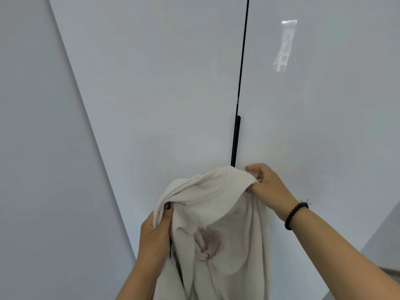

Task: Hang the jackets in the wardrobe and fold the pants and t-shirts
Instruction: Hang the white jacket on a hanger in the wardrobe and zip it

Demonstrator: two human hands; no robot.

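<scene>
A cream-white garment [218, 215] with a collar or hood hangs in front of me, low in the middle of the view. My left hand [154, 230] grips its left shoulder edge, thumb on top of the fabric. My right hand [265, 187] pinches the right side of the collar, held a little higher; a dark bead bracelet sits on that wrist. Behind the garment stand the white glossy wardrobe doors [173, 94], both closed, with a dark gap between them. A black vertical handle [235, 140] runs just above the garment's top edge.
A grey-white wall or side panel [43, 148] fills the left. At the lower right a pale ledge or surface edge [381, 239] shows beside my right forearm. A window reflection glints on the right door [284, 45].
</scene>
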